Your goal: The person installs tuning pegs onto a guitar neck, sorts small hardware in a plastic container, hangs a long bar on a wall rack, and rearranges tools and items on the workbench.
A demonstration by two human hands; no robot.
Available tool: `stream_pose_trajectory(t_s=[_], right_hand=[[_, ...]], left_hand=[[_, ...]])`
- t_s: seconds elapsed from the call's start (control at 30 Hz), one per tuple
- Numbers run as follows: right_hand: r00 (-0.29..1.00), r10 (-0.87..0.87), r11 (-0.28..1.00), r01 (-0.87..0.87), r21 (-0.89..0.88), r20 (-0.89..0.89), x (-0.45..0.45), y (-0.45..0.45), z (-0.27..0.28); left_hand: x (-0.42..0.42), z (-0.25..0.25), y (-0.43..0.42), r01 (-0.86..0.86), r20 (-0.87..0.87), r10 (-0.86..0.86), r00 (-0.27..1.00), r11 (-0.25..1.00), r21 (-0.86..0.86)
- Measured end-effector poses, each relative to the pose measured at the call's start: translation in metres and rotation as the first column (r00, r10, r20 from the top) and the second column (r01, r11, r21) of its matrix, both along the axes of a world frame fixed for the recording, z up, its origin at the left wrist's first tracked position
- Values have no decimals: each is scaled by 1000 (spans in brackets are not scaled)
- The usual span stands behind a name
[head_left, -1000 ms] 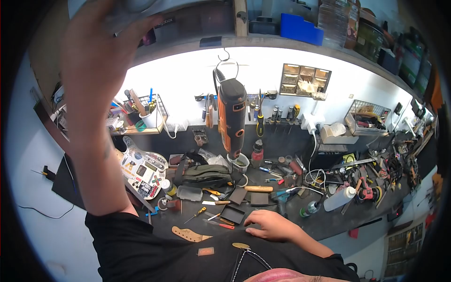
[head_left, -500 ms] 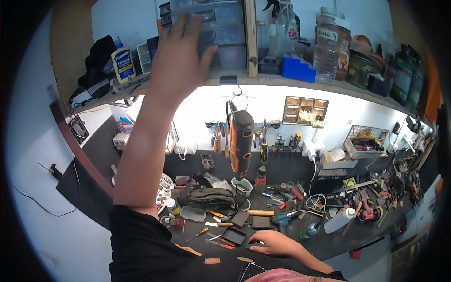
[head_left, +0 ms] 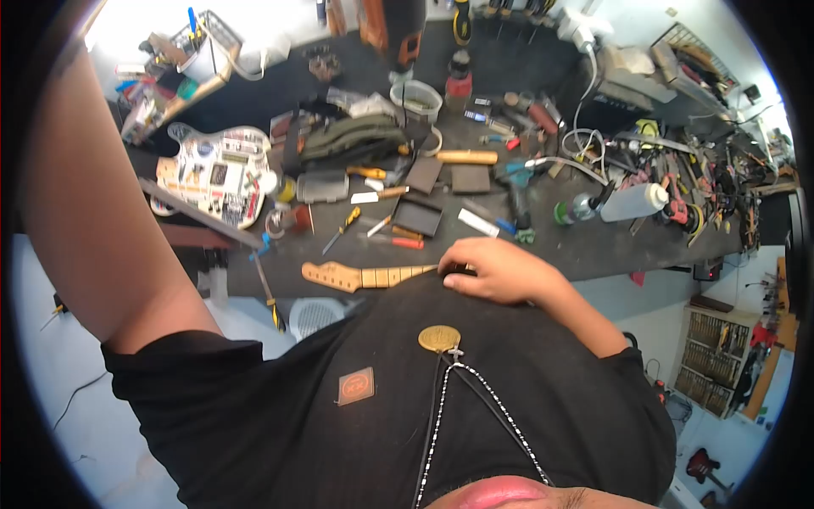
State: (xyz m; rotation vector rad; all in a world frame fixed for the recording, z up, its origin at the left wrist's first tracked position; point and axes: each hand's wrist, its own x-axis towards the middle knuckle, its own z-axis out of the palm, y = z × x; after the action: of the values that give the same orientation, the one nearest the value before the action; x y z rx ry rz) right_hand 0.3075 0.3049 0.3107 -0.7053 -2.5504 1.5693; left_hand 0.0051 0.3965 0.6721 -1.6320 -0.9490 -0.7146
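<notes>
While the left arm [head_left: 110, 195] stretches up out of frame, its hand out of sight and those fingers beyond telling, all eyes go to the right hand [head_left: 500, 270]! Back up, it sits at the near side of the surface [head_left: 585, 242], fingers [head_left: 454, 253] curled, and there, directly to their left, lies the wooden guitar neck [head_left: 379, 277]. Its long axis runs crosswise, pointing nearly straight at the fingertips: headstock [head_left: 329, 276] at the end away from them, the other end vanishing at the hand. Clamped on it, or merely resting there? Can't tell; that end is hidden. The right hand is plainly the nearer. Beyond the fingers, a little left, a red-handled tool [head_left: 408, 243] and a black tray [head_left: 417, 216]; beyond, slightly right, a white strip [head_left: 478, 222].
</notes>
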Motion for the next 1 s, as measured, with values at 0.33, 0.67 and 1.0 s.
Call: stream_pose_trajectory(t_s=[0.33, 0.67, 1.0], right_hand=[[935, -237, 948, 162, 275, 264, 53, 2, -174], [903, 91, 913, -244, 327, 419, 3, -12, -240], [884, 64, 929, -222, 296, 462, -3, -17, -261]], left_hand=[[-23, -285, -181, 372, 707, 266, 656, 700, -609], [-5, -580, -326, 839, 224, 975, -5, 127, -530], [-7, -582, -276, 605, 408, 862, 301, 158, -780]])
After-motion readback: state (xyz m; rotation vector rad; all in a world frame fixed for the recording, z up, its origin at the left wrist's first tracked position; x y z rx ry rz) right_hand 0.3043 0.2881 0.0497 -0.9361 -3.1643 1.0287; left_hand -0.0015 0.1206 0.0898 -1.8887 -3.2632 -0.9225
